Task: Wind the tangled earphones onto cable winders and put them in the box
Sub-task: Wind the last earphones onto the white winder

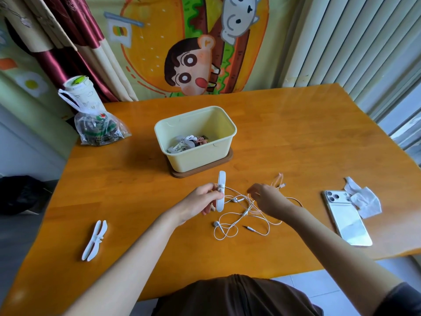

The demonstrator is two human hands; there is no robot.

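winder [221, 194]: flat white plastic, long axis towards the desk's [296, 142] far edge, gripped by left hand [200, 201]
earphones [237, 221]: thin white cord, loose loops, right hand [265, 197] pinching it

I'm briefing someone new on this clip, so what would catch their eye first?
Mid-table, the left hand grips a white cable winder while the right hand pinches the tangled white earphones sprawled on the wood. Behind them sits a cream box with cables inside; a spare winder lies far left and a phone to the right.
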